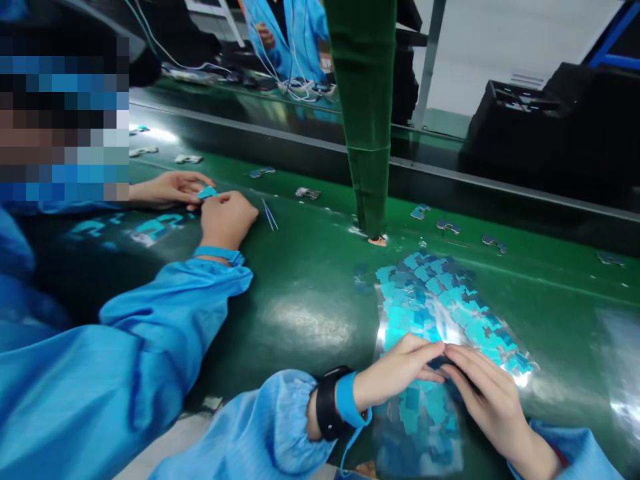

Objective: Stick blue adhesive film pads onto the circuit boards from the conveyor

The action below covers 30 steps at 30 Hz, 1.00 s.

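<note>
My left hand and my right hand meet fingertip to fingertip over a heap of small teal-blue film pieces lying on a shiny sheet on the green bench. Both hands pinch a small dark part between them; most of it is hidden by my fingers. My left wrist wears a black strap over a blue cuff.
A co-worker in a blue smock sits at my left, their hands closed on a small blue piece. Tweezers lie beside them. A green post stands mid-bench. Small parts ride the conveyor behind. Another person works further back.
</note>
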Motion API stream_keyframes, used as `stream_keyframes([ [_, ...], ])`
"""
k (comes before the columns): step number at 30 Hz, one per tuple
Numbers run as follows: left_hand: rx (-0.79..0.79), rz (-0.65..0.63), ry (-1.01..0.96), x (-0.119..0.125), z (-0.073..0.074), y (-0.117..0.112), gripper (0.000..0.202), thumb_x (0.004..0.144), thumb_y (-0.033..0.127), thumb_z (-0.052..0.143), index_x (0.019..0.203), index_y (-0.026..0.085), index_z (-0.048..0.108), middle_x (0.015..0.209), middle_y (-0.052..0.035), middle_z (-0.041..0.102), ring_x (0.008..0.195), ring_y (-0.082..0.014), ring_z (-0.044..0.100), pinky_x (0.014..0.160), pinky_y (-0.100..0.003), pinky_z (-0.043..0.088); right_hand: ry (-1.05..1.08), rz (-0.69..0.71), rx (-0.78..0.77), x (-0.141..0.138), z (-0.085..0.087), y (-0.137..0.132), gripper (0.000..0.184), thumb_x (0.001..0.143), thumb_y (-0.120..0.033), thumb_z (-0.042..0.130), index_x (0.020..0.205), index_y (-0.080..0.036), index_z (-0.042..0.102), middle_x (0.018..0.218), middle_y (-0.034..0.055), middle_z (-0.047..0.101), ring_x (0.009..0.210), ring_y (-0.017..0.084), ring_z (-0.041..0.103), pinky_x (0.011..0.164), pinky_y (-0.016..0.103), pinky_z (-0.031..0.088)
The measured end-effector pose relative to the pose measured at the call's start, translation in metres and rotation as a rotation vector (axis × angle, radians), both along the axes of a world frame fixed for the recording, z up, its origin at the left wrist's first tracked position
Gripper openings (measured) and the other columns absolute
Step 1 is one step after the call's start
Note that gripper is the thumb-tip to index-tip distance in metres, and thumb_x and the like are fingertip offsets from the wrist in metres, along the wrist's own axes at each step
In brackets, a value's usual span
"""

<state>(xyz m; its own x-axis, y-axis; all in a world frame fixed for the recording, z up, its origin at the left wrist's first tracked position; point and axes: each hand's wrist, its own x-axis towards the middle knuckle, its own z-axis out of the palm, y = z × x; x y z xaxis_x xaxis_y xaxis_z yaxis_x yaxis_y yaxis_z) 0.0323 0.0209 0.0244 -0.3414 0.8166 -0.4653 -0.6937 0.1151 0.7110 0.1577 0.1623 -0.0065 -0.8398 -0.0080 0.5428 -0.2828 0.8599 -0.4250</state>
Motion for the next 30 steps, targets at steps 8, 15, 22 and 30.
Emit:
stream_keyframes([
  [8,0.055,0.037,-0.086,-0.005,0.006,-0.001,0.032,0.071,0.044,0.070,0.079,0.014,0.074,0.078,-0.0087,0.076,0.089,-0.0256,0.071,0.089,-0.038,0.051,0.025,0.090,-0.174,0.003,0.023,-0.009,0.039,0.082,0.001,0.060,0.115,-0.019,0.067,0.126,0.0144,0.063,0.117,0.026,0.060,0.100,0.044,0.049],
  [15,-0.280,-0.035,0.310,-0.006,0.012,-0.011,0.049,0.072,0.061,0.061,0.081,0.013,0.068,0.067,-0.0070,0.072,0.054,-0.0208,0.068,0.053,-0.029,0.051,-0.182,-0.176,-1.184,-0.007,0.061,-0.007,0.011,0.082,-0.033,0.070,0.080,-0.022,0.073,0.075,0.0008,0.068,0.066,0.011,0.061,0.062,0.023,0.052],
  [22,-0.561,-0.273,1.303,0.010,0.042,-0.046,0.047,0.089,0.048,0.037,0.050,0.023,0.041,0.038,0.0024,0.041,0.036,-0.0148,0.044,0.046,-0.028,0.030,-0.310,-0.111,-1.285,-0.003,0.064,-0.004,0.025,0.074,-0.035,0.076,0.092,-0.019,0.073,0.074,0.0008,0.068,0.066,0.010,0.062,0.065,0.024,0.055],
  [30,-0.131,-0.247,1.273,0.022,0.067,-0.032,0.031,0.091,0.026,0.045,0.060,0.020,0.050,0.047,0.0067,0.043,0.042,-0.0082,0.042,0.046,-0.020,0.033,-0.394,0.081,-1.045,0.003,0.069,-0.012,0.019,0.080,-0.023,0.069,0.097,-0.016,0.067,0.075,-0.0001,0.067,0.066,0.008,0.061,0.067,0.021,0.054],
])
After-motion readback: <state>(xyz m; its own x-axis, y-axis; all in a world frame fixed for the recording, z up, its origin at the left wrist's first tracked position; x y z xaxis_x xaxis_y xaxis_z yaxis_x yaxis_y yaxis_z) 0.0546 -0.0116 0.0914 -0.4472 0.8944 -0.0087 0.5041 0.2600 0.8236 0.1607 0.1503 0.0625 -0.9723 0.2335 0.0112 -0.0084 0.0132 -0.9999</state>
